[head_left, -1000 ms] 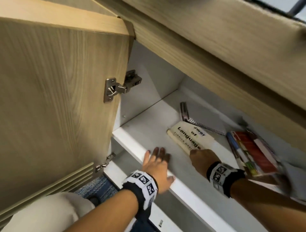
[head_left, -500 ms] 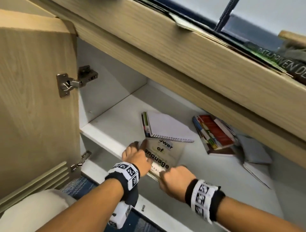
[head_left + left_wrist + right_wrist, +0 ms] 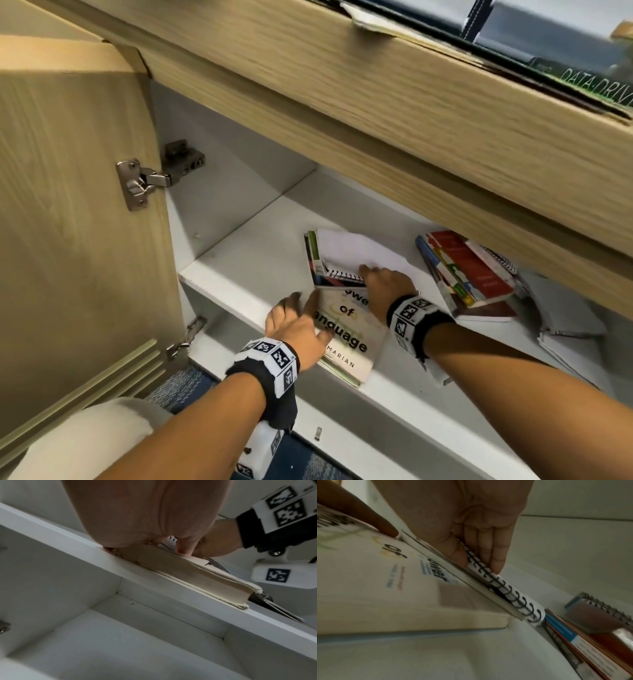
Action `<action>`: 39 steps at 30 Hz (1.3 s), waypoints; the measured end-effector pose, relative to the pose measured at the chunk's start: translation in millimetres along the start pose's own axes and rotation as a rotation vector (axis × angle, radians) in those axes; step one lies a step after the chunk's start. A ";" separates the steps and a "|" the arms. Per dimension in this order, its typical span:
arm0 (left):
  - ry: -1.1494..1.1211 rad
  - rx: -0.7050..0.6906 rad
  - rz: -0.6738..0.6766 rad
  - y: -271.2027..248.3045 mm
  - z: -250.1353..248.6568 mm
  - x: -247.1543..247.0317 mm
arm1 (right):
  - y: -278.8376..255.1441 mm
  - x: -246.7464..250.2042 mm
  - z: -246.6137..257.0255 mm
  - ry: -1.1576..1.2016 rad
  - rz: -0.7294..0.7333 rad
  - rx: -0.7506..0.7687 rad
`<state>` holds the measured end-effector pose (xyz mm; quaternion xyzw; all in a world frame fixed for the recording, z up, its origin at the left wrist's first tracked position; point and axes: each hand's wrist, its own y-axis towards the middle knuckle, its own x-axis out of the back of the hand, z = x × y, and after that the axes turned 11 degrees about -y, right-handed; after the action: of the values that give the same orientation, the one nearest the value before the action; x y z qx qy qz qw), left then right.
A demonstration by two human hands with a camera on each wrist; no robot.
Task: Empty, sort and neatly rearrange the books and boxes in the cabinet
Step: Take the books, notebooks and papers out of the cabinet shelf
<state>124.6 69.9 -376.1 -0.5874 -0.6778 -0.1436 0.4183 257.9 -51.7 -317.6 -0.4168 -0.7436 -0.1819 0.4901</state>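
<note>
On the upper shelf (image 3: 246,260) of the cabinet, my right hand (image 3: 387,284) has left the cream book (image 3: 346,329) and reached further back to pinch the spiral notebook (image 3: 356,253) at its coil, thumb under, fingers on top. My left hand (image 3: 294,325) has come onto the cream book's left edge, fingers loosely spread, holding it at the shelf lip. I judge emptying continues: notebook next, red-covered stack (image 3: 466,274) untouched.

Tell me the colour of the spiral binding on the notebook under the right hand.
Black wire coil on a white notebook; clearest in the right wrist view.
</note>
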 end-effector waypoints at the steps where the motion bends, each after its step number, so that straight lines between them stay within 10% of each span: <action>1: -0.008 -0.001 0.004 0.1 -0.3 -0.2 | -4.5 4.6 0.9 -0.007 -0.003 0.013; 18: -0.954 0.211 -0.199 -12.7 -11.0 37.2 | -52.8 54.5 30.2 0.795 -0.050 0.067; 29: -1.117 0.089 -0.021 5.1 18.6 23.2 | 58.5 -4.1 -25.5 0.888 0.146 -0.441; 39: -1.102 0.027 -0.021 1.8 23.9 18.0 | 102.2 6.1 -17.0 0.502 0.324 -0.295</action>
<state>117.5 98.9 -378.0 -0.5635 -0.8040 0.1897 0.0076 348.2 -0.6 -318.7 -0.5382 -0.4893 -0.3044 0.6150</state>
